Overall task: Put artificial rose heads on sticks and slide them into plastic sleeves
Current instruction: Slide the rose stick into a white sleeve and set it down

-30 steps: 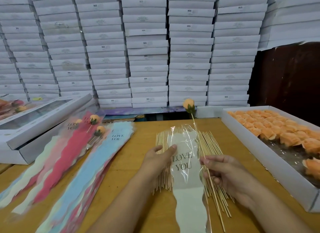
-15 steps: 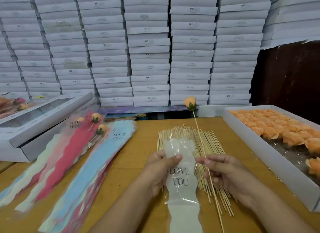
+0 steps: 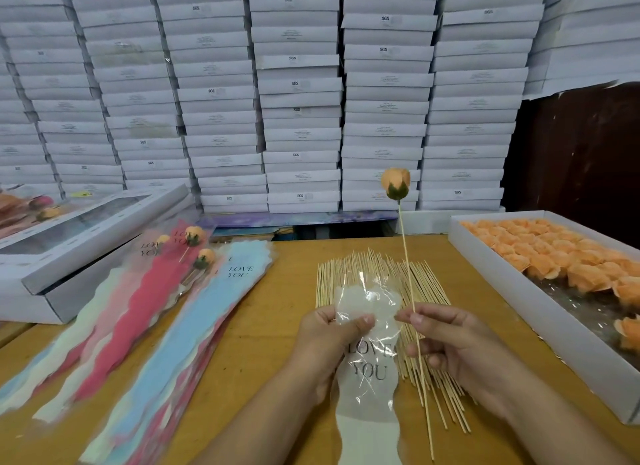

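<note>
A clear plastic sleeve point(image 3: 369, 371) with a white liner printed "LOVE YOU" lies over the table's near middle. My left hand point(image 3: 329, 340) pinches its top left edge between thumb and fingers. My right hand point(image 3: 453, 343) grips a thin wooden stick point(image 3: 408, 277) that stands nearly upright, with an orange rose head point(image 3: 395, 183) on its top; the fingertips also touch the sleeve's right edge. Under the sleeve lies a pile of bare sticks point(image 3: 377, 274).
A white tray point(image 3: 540, 312) of several orange rose heads sits at the right. Coloured sleeves point(image 3: 145, 326), some holding finished roses point(image 3: 204, 256), fan out on the left beside a windowed white box point(image 3: 79, 253). Stacked white boxes point(image 3: 301, 94) wall the back.
The sleeve has slid toward me, so its top edge now sits at my fingertips. My left hand went from resting on it to pinching its top. The stick stands more upright.
</note>
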The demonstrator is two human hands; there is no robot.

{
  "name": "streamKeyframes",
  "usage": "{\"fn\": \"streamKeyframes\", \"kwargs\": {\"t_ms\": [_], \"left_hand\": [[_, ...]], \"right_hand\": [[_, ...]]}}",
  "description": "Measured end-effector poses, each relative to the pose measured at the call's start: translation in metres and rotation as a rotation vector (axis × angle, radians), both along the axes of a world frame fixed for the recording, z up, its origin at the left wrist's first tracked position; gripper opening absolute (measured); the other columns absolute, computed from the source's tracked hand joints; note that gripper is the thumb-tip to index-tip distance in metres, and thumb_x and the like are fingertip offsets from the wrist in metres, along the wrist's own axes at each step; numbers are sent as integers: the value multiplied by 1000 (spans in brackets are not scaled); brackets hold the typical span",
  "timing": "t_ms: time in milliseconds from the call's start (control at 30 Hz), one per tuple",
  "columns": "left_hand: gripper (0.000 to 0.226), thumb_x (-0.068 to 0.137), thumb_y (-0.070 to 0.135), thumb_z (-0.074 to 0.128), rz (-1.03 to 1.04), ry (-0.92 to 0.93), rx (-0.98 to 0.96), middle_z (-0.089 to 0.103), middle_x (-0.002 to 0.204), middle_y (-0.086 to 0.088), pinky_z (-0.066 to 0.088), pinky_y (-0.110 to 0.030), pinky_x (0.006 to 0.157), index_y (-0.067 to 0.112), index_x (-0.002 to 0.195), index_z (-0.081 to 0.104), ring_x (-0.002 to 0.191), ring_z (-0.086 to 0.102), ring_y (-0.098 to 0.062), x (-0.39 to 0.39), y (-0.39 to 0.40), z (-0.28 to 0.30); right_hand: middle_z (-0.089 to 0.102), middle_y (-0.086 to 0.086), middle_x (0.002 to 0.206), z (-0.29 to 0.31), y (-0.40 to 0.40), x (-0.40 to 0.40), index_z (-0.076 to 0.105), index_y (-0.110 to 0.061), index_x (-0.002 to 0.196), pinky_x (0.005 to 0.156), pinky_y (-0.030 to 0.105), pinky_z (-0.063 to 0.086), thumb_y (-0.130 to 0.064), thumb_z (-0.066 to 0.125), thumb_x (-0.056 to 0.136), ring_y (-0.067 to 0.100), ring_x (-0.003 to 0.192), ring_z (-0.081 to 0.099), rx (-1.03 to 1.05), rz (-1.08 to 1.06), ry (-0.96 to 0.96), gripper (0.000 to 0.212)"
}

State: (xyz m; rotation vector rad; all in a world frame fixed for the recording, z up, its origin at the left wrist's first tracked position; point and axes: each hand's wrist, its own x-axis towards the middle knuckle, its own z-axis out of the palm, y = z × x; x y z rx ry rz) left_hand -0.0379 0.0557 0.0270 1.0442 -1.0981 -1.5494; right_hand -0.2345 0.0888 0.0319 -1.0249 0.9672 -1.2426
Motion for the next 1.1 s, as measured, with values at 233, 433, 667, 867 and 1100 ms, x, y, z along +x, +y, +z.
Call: {"fn": "streamKeyframes", "kwargs": {"t_ms": [233,433,667,867,1100], "left_hand": [[21,89,15,74,-127,46,72,74,104,-23,60,-41,72,7,107,71,89,74,-36,0,5,4],[20,87,4,71,-117,97,61,72,104,-29,60,-43,71,-3,105,71,84,73,-37,1,3,3],[45,70,1,82,-87,95,55,73,99,-29,60,-38,58,-5,112,67,72,73,-34,3,3,10],[44,70,0,83,-94,88,77,74,99,-27,60,-39,60,-3,110,68,76,74,-35,1,3,7],[38,67,2,86,-100,84,66,73,99,-28,61,-40,63,0,102,72,77,74,-35,0,3,4]], "right_hand": [[73,21,80,2,2,2,80,-9,90,43,19,48,-18,80,64,20,60,67,5,-51,41,28],[74,19,90,3,4,5,81,-11,88,43,19,48,-18,79,64,21,63,70,15,-45,60,24],[77,15,95,6,-1,-1,75,-4,102,45,19,51,-16,76,69,18,63,71,16,-84,43,35],[77,10,83,57,-25,-8,67,-3,107,49,16,52,-8,71,83,14,63,72,-105,-262,32,26],[74,6,78,134,-56,-6,68,-3,100,58,15,53,-4,66,93,14,66,73,-292,-429,-12,7]]}}
